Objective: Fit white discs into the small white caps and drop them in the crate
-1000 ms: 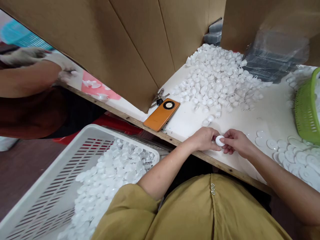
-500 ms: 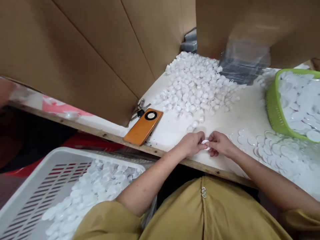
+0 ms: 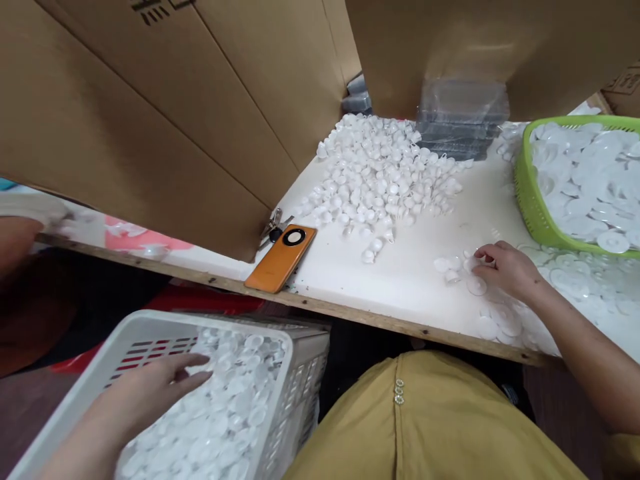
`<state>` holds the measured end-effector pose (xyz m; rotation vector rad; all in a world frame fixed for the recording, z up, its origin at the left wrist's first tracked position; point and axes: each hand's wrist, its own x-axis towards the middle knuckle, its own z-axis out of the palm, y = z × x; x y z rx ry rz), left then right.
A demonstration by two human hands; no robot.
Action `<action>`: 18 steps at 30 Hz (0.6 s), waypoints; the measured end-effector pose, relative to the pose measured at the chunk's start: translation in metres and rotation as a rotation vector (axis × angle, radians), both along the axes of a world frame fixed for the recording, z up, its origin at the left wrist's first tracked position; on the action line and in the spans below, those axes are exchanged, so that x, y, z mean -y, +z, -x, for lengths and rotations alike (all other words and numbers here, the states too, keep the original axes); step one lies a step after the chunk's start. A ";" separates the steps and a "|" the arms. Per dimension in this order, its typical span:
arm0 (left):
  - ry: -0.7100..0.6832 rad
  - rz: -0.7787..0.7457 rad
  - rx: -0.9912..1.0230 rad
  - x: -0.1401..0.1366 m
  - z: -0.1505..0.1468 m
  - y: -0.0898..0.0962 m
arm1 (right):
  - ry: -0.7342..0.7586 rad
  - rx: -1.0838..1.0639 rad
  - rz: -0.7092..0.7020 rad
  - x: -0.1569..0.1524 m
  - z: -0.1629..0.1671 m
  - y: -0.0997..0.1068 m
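Observation:
Over the white plastic basket (image 3: 107, 363) at the lower left, my left hand (image 3: 150, 393) has its thumb and fingers apart and holds nothing. Small round white plastic pieces (image 3: 225, 413) fill much of that basket below it. On the table, my right hand (image 3: 507, 270) has bent fingers and thumb pinching at the edge of a thin white plastic disc (image 3: 470, 263). More flat discs (image 3: 500, 320) lie around and under this hand. A heap of small white cup-shaped pieces with thin stems (image 3: 375, 173) spreads across the table farther back.
A green basket (image 3: 525, 180) full of white discs stands at the right. An orange phone (image 3: 280, 260) and keys (image 3: 274, 227) lie beside a tall cardboard panel (image 3: 200, 133). Clear plastic packs (image 3: 460, 123) are stacked behind. Another person's arm (image 3: 23, 223) shows at far left.
My hands have parted from the disc they held together. The left moved down-left over the white basket and spread its fingers; the right moved right to the loose discs. The view shifted slightly.

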<state>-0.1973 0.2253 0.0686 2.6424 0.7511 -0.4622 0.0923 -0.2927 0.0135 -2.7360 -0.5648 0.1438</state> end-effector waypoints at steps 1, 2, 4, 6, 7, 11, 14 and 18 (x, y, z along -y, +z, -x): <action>0.021 -0.045 0.033 0.007 -0.002 -0.001 | 0.009 0.003 0.013 0.003 -0.001 -0.004; 0.022 -0.058 0.076 0.021 -0.011 -0.003 | 0.016 0.001 0.017 0.003 -0.001 -0.006; -0.052 0.024 0.226 0.067 -0.044 -0.006 | 0.019 -0.023 0.005 -0.001 0.000 -0.006; -0.175 0.166 0.402 0.127 -0.088 -0.010 | -0.007 -0.087 -0.015 -0.008 0.002 -0.003; -0.251 0.249 0.451 0.158 -0.111 -0.013 | -0.028 -0.124 -0.031 -0.011 0.002 -0.001; -0.516 0.333 0.436 0.269 -0.184 -0.032 | -0.063 -0.194 -0.157 -0.015 0.007 0.001; -0.670 0.163 0.396 0.316 -0.212 -0.049 | -0.052 -0.167 -0.258 -0.012 0.011 -0.008; -0.816 0.050 0.416 0.331 -0.217 -0.064 | -0.038 -0.128 -0.299 -0.007 0.013 -0.018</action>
